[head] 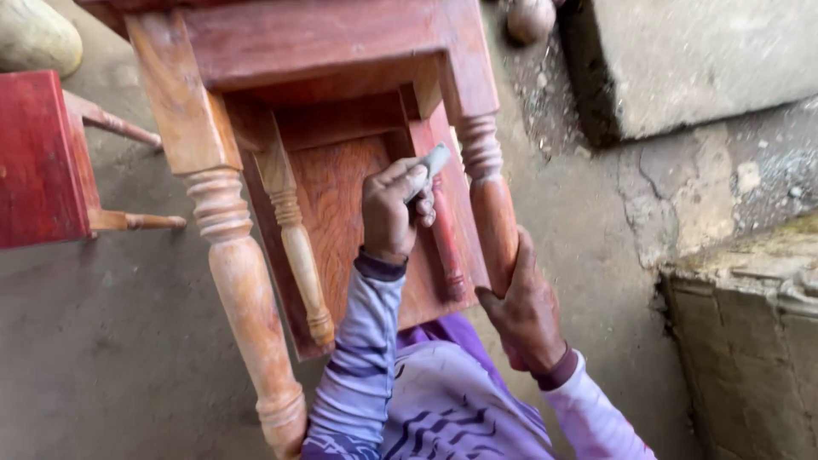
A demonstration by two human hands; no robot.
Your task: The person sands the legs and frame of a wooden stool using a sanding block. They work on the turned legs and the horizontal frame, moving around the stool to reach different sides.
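A reddish wooden stool [332,51] lies tipped over, its turned legs pointing toward me. My left hand [390,213] reaches in between the legs and is shut on a small folded piece of grey sandpaper [434,160]. It presses the sandpaper against the top of a dark red inner leg [447,247]. My right hand [527,317] is wrapped around the lower end of the right-hand leg [492,200]. A large pale leg [243,281] runs down the left side. Both arms wear purple striped sleeves.
A second red stool [38,158] stands at the left edge, its legs pointing right. A concrete block [699,60] sits at the upper right and a rough stone ledge [750,341] at the right. A round brown object [530,17] lies by the block. The floor is bare concrete.
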